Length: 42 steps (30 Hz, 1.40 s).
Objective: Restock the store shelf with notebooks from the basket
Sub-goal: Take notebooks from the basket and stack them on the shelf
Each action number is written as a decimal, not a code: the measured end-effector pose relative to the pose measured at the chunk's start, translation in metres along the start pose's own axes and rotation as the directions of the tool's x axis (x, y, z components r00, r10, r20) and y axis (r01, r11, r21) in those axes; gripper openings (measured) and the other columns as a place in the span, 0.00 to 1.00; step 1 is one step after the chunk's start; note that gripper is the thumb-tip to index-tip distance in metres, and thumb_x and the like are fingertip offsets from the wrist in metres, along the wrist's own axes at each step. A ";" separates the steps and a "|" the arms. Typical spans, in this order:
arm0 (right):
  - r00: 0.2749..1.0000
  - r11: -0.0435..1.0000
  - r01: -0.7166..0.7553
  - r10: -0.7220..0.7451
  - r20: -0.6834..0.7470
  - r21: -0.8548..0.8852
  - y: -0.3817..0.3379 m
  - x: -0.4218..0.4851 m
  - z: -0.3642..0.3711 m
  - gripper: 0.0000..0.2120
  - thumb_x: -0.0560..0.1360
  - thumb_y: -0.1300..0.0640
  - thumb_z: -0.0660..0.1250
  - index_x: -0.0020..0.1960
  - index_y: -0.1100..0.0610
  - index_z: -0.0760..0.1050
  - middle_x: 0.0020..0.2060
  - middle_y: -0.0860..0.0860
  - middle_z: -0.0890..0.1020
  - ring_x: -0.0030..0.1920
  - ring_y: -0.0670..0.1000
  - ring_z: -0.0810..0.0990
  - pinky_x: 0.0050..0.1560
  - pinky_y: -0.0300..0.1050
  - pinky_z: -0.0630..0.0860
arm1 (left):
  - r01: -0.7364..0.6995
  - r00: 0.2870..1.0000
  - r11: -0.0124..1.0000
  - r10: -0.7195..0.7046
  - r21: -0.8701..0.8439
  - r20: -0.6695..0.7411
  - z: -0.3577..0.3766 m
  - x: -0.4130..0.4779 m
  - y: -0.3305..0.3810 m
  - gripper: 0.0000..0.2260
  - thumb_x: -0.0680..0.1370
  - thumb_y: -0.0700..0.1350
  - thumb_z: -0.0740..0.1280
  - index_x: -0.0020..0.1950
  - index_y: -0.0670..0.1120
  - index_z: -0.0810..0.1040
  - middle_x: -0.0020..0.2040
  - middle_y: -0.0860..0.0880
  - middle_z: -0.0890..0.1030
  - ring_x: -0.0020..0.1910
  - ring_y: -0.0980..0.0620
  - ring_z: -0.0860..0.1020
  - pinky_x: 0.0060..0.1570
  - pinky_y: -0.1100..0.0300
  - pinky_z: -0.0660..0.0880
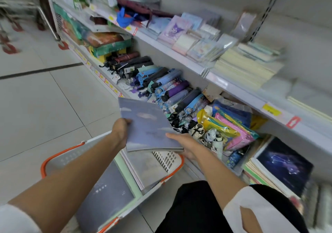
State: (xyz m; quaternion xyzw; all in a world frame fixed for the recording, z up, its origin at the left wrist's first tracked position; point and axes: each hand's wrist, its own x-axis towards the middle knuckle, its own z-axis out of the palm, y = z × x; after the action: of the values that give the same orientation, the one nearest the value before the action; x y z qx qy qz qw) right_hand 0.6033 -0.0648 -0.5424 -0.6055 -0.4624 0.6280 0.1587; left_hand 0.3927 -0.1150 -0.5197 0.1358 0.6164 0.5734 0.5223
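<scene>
At the foot of a white metal store shelf [233, 89], the head camera shows a person holding a flat grey-blue notebook with a cloud-printed cover [147, 123] in both hands. It is raised over the far end of a white plastic shopping basket with an orange rim [59, 153]. The notebook hangs tilted and clear of the shelf, just short of a row of folded umbrellas [170, 89] on the lower tier. Its bottom edge shows layers, so it may be more than one copy. It looks light and fairly stiff, though the smooth cover could be slippery and stacked copies could slide apart. Pinching opposite edges, thumb above and fingers below, seems the safest hold. The left hand [121, 132], on an arm stretched forward from the lower left, grips the left edge with the thumb curled over the cover; its fingers are hidden underneath. The right hand [185, 146] clasps the lower right corner, with the thumb flat on top and the fingers tucked under. More grey-blue notebooks [107, 193] lie in the basket, and cream notebook piles [246, 67] sit on the upper tier.
</scene>
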 end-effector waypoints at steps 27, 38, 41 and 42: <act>0.495 0.664 0.717 -0.271 -0.825 0.212 -0.067 -0.207 -0.261 0.13 0.73 0.67 0.68 0.56 0.57 0.78 0.53 0.59 0.82 0.53 0.60 0.82 0.58 0.60 0.77 | -0.372 0.810 0.856 0.111 0.359 0.575 0.297 -0.172 0.087 0.06 0.79 0.35 0.60 0.51 0.36 0.76 0.52 0.40 0.78 0.50 0.40 0.79 0.51 0.45 0.80; 0.372 0.759 0.631 -0.115 -0.921 0.160 -0.040 -0.176 -0.377 0.11 0.74 0.62 0.69 0.56 0.59 0.78 0.50 0.57 0.83 0.48 0.58 0.82 0.54 0.57 0.80 | -0.617 0.705 0.656 0.217 0.434 0.675 0.447 -0.160 0.041 0.15 0.80 0.36 0.56 0.63 0.34 0.74 0.61 0.37 0.77 0.62 0.40 0.75 0.49 0.56 0.71; 0.309 0.795 0.596 -0.095 -0.946 0.115 -0.044 -0.170 -0.395 0.11 0.75 0.60 0.70 0.56 0.61 0.76 0.50 0.56 0.80 0.49 0.57 0.79 0.55 0.50 0.76 | -0.615 0.687 0.666 0.190 0.422 0.701 0.472 -0.147 0.028 0.14 0.80 0.37 0.57 0.63 0.34 0.74 0.63 0.36 0.77 0.64 0.37 0.74 0.62 0.47 0.71; 0.305 0.807 0.579 -0.082 -0.949 0.116 -0.045 -0.168 -0.400 0.11 0.75 0.60 0.69 0.56 0.61 0.75 0.49 0.56 0.79 0.48 0.57 0.77 0.53 0.49 0.74 | -0.611 0.697 0.656 0.179 0.444 0.695 0.477 -0.144 0.026 0.16 0.80 0.38 0.57 0.67 0.36 0.72 0.66 0.38 0.74 0.65 0.38 0.73 0.65 0.49 0.70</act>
State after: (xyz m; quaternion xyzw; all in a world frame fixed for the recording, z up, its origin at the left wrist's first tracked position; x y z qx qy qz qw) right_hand 0.9861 -0.0133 -0.3403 -0.6805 -0.2587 0.2250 0.6476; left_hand 0.8226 0.0518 -0.3302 0.6183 0.5290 0.3556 0.4599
